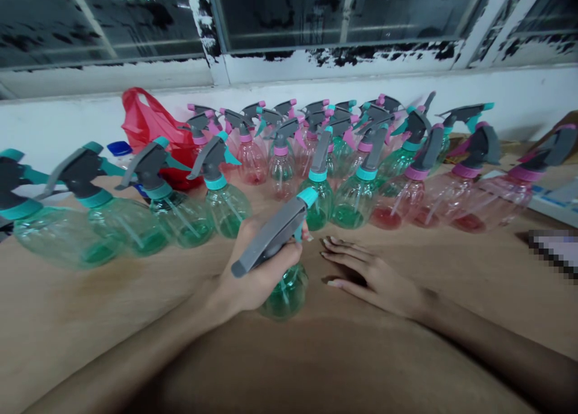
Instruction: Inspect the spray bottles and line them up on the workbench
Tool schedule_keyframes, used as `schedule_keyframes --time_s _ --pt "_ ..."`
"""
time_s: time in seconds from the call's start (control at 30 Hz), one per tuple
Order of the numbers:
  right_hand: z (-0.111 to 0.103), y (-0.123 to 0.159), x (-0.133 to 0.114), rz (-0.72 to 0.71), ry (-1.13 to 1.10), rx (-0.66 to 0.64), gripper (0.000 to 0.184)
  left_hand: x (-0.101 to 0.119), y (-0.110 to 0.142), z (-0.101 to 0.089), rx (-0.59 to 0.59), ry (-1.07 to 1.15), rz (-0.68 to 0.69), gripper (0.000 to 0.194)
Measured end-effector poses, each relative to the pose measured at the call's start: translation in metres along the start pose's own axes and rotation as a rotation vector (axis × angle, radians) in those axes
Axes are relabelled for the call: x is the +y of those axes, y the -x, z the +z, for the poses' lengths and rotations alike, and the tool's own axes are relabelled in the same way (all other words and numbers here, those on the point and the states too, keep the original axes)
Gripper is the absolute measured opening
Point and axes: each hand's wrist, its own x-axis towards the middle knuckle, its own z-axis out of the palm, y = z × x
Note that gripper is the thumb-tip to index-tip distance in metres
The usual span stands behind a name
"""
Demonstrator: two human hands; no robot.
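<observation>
My left hand point(266, 275) is wrapped round the neck of a green spray bottle point(285, 293) near the table's front edge. Its grey trigger head point(275, 230) with a turquoise nozzle points away from me and to the right. The bottle's clear green body shows below my fingers, with a dip tube inside. To the right of it, my right hand point(370, 272) lies on the table, palm down with fingers stretched out, holding nothing. Just beyond both hands stand two more green spray bottles point(354, 206) with turquoise collars.
Green spray bottles point(180, 218) line the left side, and pink ones point(392, 203) the right. Several more crowd behind. A red plastic bag point(151, 122) and a blue-capped bottle point(120, 149) are at the back left. A blurred-out object point(557, 251) lies far right. Windows point(343, 17) rise behind.
</observation>
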Motion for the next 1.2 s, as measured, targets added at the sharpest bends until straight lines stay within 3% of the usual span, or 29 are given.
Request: schedule_keyframes --time_s 0.17,0.37,0.53,0.7,0.87,1.2 --pt "-0.0002 0.0000 -0.0001 0.003 -0.016 0.005 0.051 0.0038 -0.0034 -0.0020 -0.040 0.006 0.044 0.008" --pt "-0.0021 -0.0004 -0.0029 0.018 -0.011 -0.014 0.053 0.0061 -0.0047 0.0004 0.054 -0.100 0.028 0.010" --pt "-0.0023 -0.0006 -0.0023 0.019 -0.007 -0.024 0.054 0.0093 -0.0042 0.0028 0.057 -0.144 0.042 0.007" --pt "-0.0024 -0.0007 -0.0025 0.015 -0.015 -0.017 0.052 0.0099 -0.0039 0.0028 0.044 -0.137 0.020 0.016" --pt "-0.0027 -0.0009 -0.0033 0.009 -0.030 0.002 0.052 0.0093 -0.0038 0.0017 0.042 -0.127 0.016 0.006" --pt "-0.0023 -0.0010 -0.0027 -0.001 -0.030 0.008 0.050 0.0079 -0.0040 0.0050 0.066 -0.058 0.030 0.009"
